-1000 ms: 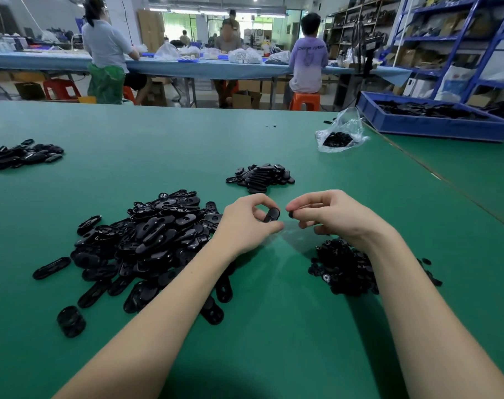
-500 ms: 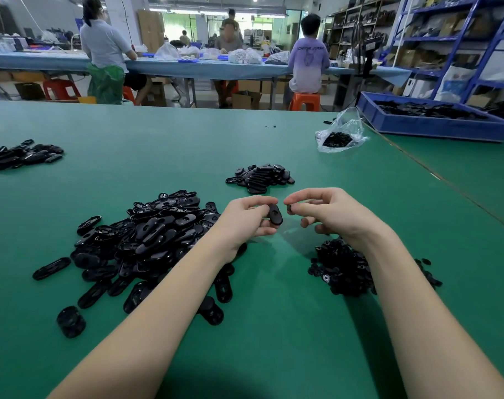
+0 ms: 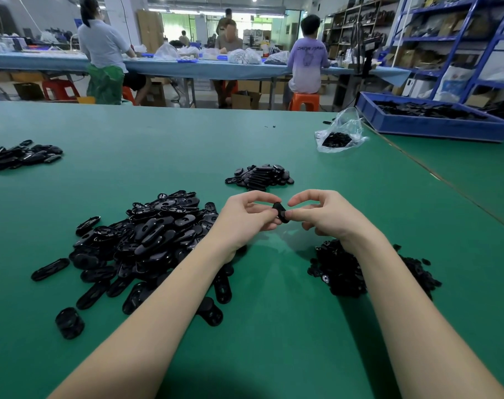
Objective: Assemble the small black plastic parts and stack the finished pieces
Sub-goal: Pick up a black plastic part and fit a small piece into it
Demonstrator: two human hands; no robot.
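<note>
Both hands meet above the green worktop (image 3: 273, 326). The left hand (image 3: 245, 216) pinches a small black part (image 3: 280, 212) between thumb and curled fingers; the right hand (image 3: 325, 214) pinches its other side. A big pile (image 3: 147, 237) lies left, small pieces (image 3: 340, 269) right, a stack (image 3: 260, 175) beyond.

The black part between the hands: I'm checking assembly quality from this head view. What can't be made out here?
- Black part: mostly covered by fingertips of left hand and right hand; whether it is fully snapped together cannot be told.
- Small-parts pile: partly hidden under the right forearm.
- Blue bin: contents too distant; right end cut off.
</note>
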